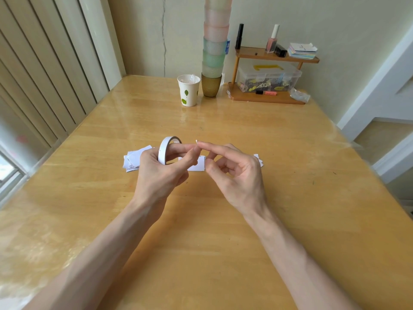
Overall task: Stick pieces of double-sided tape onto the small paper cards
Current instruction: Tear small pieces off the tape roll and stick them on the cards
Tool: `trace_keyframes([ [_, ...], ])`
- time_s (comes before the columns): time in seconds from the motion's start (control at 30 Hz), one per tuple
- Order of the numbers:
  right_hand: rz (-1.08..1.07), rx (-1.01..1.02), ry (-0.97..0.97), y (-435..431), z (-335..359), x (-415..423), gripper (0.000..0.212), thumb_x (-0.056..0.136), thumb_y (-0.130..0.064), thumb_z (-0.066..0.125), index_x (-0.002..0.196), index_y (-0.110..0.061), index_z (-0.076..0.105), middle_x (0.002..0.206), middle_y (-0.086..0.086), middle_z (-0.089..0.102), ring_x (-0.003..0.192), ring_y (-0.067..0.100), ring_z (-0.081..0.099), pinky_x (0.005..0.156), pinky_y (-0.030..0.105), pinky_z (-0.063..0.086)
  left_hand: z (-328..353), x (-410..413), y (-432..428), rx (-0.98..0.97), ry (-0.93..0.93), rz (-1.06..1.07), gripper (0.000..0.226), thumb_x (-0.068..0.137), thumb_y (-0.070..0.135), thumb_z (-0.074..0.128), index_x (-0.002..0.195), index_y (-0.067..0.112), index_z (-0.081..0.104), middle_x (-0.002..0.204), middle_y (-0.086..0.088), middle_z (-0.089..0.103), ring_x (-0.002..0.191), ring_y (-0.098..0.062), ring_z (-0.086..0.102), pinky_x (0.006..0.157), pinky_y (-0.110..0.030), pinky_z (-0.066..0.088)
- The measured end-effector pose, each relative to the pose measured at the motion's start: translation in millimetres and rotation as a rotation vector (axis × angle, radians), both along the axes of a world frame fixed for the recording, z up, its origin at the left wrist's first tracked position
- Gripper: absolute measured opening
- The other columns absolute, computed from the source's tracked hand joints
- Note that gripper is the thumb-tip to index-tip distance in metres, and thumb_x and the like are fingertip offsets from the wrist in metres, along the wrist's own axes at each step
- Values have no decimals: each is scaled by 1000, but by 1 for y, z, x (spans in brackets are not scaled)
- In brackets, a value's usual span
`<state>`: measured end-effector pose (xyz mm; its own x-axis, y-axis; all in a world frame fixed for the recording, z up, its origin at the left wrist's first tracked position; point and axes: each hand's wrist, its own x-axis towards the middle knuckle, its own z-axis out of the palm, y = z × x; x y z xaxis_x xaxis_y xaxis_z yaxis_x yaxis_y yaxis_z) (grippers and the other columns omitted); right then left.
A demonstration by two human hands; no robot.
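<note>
Mid glossy wooden tabletop (245,220): left hand (156,173) grips the tape roll (164,151); right hand (237,175), fingers loose, bears a tape scrap (196,141).

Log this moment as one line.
left hand: grips tape roll | right hand: white bit at index fingertip | cards: on table

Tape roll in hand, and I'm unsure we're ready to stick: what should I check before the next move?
1. Tape roll held in left hand grip: ok.
2. Tape piece at right hand index fingertip: ok.
3. Piece fully torn from roll: cannot tell.
4. Card lying on table between the hands: ok.
5. Card held down: cannot tell, left fingers hide part.
6. Card pile within reach, beside left hand: ok.
</note>
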<state>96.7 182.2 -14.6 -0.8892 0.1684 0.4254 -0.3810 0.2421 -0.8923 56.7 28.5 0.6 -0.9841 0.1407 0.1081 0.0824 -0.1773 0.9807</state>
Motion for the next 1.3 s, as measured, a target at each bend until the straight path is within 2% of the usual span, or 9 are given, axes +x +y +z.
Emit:
trace_keyframes([
  [0.1,10,-25,-5,-1,1,0,35,91,-3,67,118,-23,78,88,-6,65,63,12,59,66,27,50,0,-1,0,-1,2,5,14,87,21,80,90,8,82,61,2,45,50,-14,35,47,-19,33],
  [0.23,7,-38,-11,0,1,0,37,92,2,67,119,-20,79,87,-6,65,62,11,59,67,26,50,0,0,1,2,-10,-10,24,82,31,82,92,10,83,56,9,45,53,-13,39,48,-17,34],
  [0.53,9,-40,-6,0,1,0,35,90,-2,66,118,-20,79,85,-6,64,62,11,59,68,27,51,0,0,1,-9,-5,1,25,81,30,81,93,8,82,58,8,47,50,-10,40,47,-16,34],
  [0.77,16,-57,-10,0,1,0,36,90,-2,66,119,-19,79,85,-8,64,63,12,60,69,29,52,0,0,1,29,-6,-17,22,80,31,81,89,11,83,54,8,43,64,-21,37,48,-19,33],
  [0.97,13,-47,-7,-1,1,0,36,91,0,66,119,-18,79,84,-8,64,62,12,60,69,25,51,-1,0,0,10,-9,-13,20,84,28,81,90,8,82,56,7,42,55,-15,36,48,-17,34],
  [1.1,11,-50,-9,-1,1,-1,35,90,-2,65,118,-19,79,83,-8,63,62,13,60,69,25,50,-1,0,0,-6,9,-5,22,85,26,80,92,5,81,57,7,49,49,-9,42,48,-15,35],
  [1.3,-5,4,18,-2,0,-1,34,90,-5,66,115,-22,80,86,-7,64,62,15,59,64,26,49,-3,-1,0,-16,7,2,15,90,16,78,85,2,77,60,7,48,50,-11,38,47,-17,33],
])
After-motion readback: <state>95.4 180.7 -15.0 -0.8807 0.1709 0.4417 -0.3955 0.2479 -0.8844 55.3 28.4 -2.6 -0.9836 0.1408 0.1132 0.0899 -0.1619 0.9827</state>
